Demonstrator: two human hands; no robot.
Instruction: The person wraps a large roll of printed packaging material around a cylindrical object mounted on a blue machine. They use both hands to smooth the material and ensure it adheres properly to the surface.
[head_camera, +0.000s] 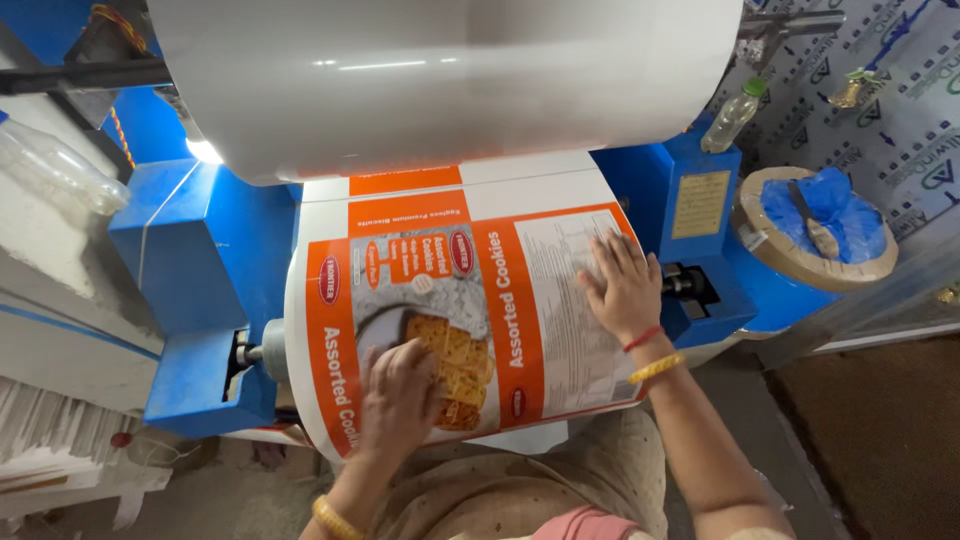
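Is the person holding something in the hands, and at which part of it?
Nothing is gripped. Both hands lie on the printed orange-and-white sheet wrapped over the roller: the left hand on its lower middle, the right hand, open and flat, near its right edge.

Printed sheet (470, 310) draped over lower roller (275, 350) — big roll (450, 80) above. Both hands flat on sheet. Tub (815, 240) right, bottle (733, 117) behind.

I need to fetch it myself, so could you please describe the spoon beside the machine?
Start at the blue machine and look right to the round tub lined with blue plastic. The spoon lies in it, the only utensil there.
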